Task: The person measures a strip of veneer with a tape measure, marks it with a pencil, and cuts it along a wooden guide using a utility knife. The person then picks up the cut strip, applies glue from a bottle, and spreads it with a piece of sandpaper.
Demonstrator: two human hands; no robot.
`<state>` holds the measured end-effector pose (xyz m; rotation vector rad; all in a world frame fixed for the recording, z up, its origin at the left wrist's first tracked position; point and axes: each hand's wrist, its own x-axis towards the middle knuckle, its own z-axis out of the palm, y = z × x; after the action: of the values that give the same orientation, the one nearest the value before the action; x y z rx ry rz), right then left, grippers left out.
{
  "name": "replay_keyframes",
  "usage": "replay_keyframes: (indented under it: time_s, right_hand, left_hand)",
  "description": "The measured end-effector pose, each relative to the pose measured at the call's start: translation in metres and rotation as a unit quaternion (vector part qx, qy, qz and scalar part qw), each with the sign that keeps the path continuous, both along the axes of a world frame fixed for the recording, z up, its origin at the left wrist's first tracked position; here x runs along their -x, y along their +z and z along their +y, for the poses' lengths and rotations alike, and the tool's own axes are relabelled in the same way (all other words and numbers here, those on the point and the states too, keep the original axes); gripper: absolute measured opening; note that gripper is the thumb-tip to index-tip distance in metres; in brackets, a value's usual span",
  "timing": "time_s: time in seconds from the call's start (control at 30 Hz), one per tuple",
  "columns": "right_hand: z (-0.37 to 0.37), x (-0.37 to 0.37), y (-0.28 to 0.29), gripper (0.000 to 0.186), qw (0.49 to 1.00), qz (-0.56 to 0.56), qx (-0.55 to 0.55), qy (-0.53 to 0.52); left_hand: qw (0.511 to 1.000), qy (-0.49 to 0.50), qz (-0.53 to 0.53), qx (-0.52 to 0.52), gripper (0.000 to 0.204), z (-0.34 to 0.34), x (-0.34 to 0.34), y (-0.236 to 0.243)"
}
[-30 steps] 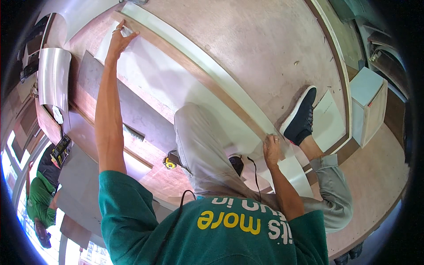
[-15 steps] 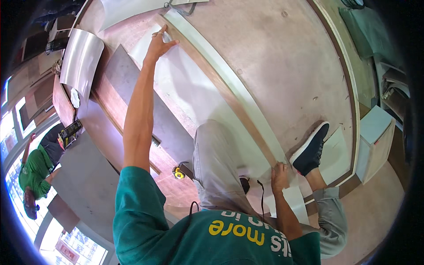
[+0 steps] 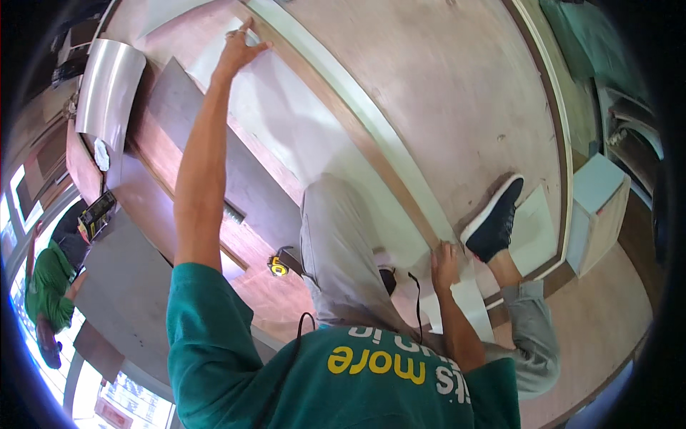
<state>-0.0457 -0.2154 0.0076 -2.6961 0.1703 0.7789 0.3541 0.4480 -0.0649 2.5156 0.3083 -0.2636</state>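
Note:
A long narrow wooden strip (image 3: 343, 118) lies diagonally across a white sheet (image 3: 282, 121) on the wooden floor. At its far end my left hand (image 3: 239, 48) rests against the strip's edge, thumb and fingers spread. My right hand (image 3: 444, 268) has its fingers closed at the near end, beside my dark shoe (image 3: 494, 220). Between the two hands, my bent knee (image 3: 332, 214) sits over the sheet. A yellow and black tape measure (image 3: 277, 266) lies on the floor left of the knee.
A grey board (image 3: 207, 136) lies left of the white sheet, and a curved shiny metal sheet (image 3: 111, 86) lies beyond it. Another person in green (image 3: 50, 282) is at the far left. A box-like panel piece (image 3: 600, 214) stands at the right, past a raised edge strip (image 3: 564, 164).
The view has shifted slightly, so most things sit a little higher and further left. Both hands keep their places at the two ends of the wooden strip.

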Motion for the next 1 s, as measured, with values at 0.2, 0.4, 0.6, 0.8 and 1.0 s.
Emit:
replay_keyframes:
  time_s: [0.2,0.4,0.6,0.8,1.0]
  right_hand:
    - [0.01,-0.011,-0.001,0.04,0.998,0.013,0.058,-0.015]
    - [0.02,-0.019,0.01,0.038,0.997,-0.03,0.068,-0.009]
    - [0.035,-0.009,0.002,0.038,0.984,-0.084,0.151,-0.04]
    - [0.039,0.009,-0.013,0.042,0.974,-0.139,0.152,-0.089]
    - [0.036,0.008,-0.008,0.045,0.984,-0.081,0.126,-0.092]
  left_hand:
    - [1.0,0.009,0.001,0.028,0.091,0.029,0.007,-0.034]
    - [0.991,0.076,0.108,0.016,0.103,0.008,0.0,0.019]
    - [0.992,0.067,0.105,0.017,0.105,0.016,-0.001,0.009]
    - [0.993,0.073,0.092,0.003,0.105,0.015,-0.005,0.001]
    - [0.99,0.075,0.122,0.017,0.106,0.018,-0.006,0.001]
